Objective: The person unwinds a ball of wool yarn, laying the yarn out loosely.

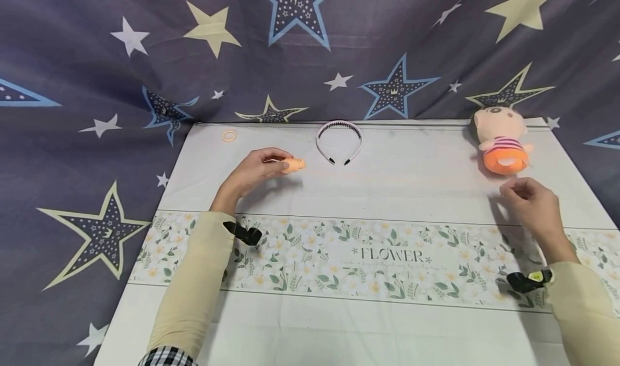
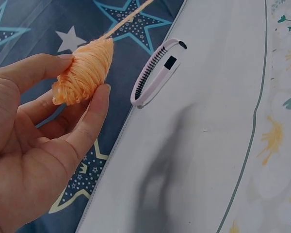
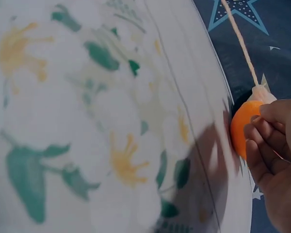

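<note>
My left hand (image 1: 263, 169) holds a small wound bundle of orange yarn (image 2: 85, 73) between thumb and fingertips, raised over the far left part of the table. From the bundle's narrow end a strand of yarn (image 2: 131, 19) leads away; in the head view it shows only as a faint line towards the right. On the right side, my right hand (image 1: 533, 202) has thumb and fingertips together, pinching the strand's other end, though the fingers partly hide it. Just beyond that hand is a plush toy (image 1: 504, 140) with a striped top and orange lower half.
A pale pink headband (image 1: 360, 137) with dark teeth lies at the back middle of the table. Near the back left corner is a thin orange ring (image 1: 230, 136). The white tablecloth (image 1: 387, 328) has a floral band, and a star-patterned curtain (image 1: 310, 75) hangs behind.
</note>
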